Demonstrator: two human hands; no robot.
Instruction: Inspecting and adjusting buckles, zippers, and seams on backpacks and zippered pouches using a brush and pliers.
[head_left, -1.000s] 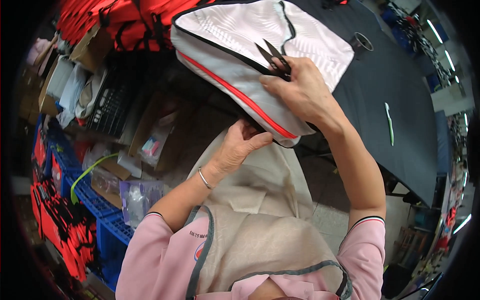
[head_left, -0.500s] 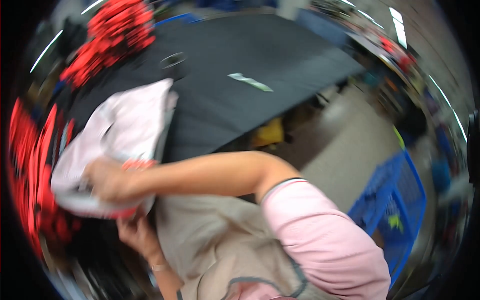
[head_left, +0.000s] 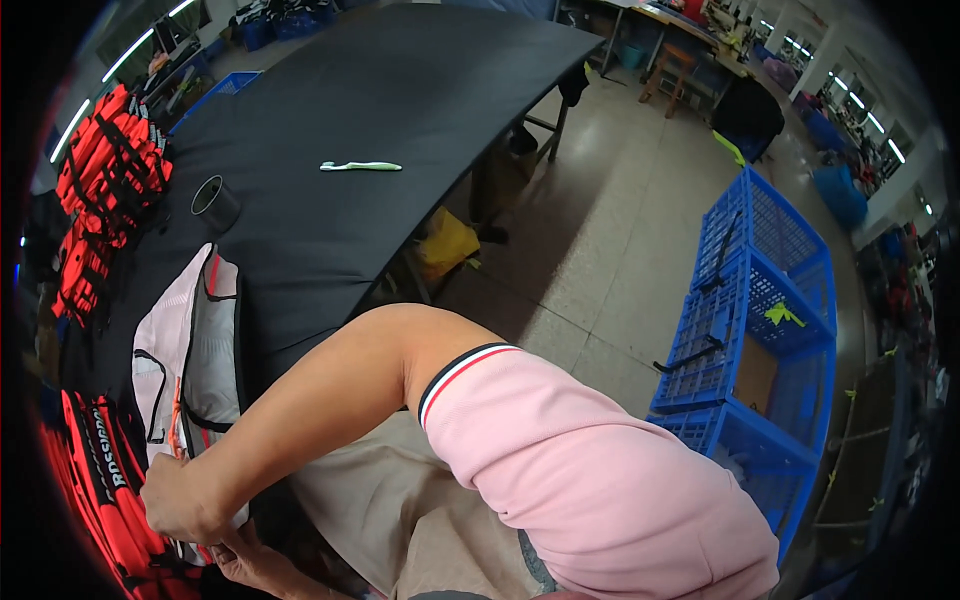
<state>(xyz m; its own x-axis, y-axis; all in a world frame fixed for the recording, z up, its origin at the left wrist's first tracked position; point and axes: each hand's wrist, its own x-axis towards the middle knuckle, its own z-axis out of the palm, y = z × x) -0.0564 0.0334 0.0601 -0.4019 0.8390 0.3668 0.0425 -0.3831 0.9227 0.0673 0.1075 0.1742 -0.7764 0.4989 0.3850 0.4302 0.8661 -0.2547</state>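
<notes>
A light pink bag with black trim, a grey lining and an orange strip stands open along one side at the table's left near edge. My right hand reaches across to the left, its fingers closed on the bag's near end. Just below it, my left hand pinches the bottom edge of the same bag; the right hand and forearm partly cover it. Beyond the bag, a dark grey cup and a green-and-white toothbrush rest on the black-covered table.
Red bags with black straps are piled at the far left, and more red bags stand beside my hands. Blue plastic crates are on the floor at the right. A yellow bag lies under the table. Farther back is a wooden stool.
Both hands and the pink bag have come nearer and lower in view, and the bag now shows its grey lining. My view has shifted, bringing more of the crates into sight.
</notes>
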